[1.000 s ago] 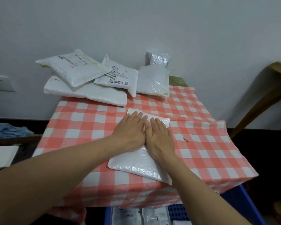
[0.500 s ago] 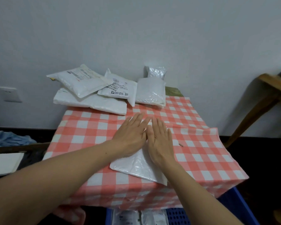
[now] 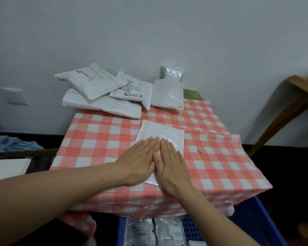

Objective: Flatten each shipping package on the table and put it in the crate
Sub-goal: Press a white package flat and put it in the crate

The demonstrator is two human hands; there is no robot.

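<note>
A flat white shipping package lies on the table, which has a red-and-white checked cloth. My left hand and my right hand lie palm down side by side on its near half, fingers straight and together. Its near edge is hidden under my hands. Several puffy white packages are piled at the table's far edge: a big one, a labelled one on top, another labelled one and a plain one. The blue crate stands on the floor below the table's front edge, with flat packages inside.
A silvery bag leans on the wall behind the pile. A wooden table leg slants at the right. Blue cloth and a white sheet lie at the left. A wall socket sits low on the wall.
Both hands have slid back toward me over the package, from its far half to its near half, baring the far end. The camera has tilted, showing more of the crate.
</note>
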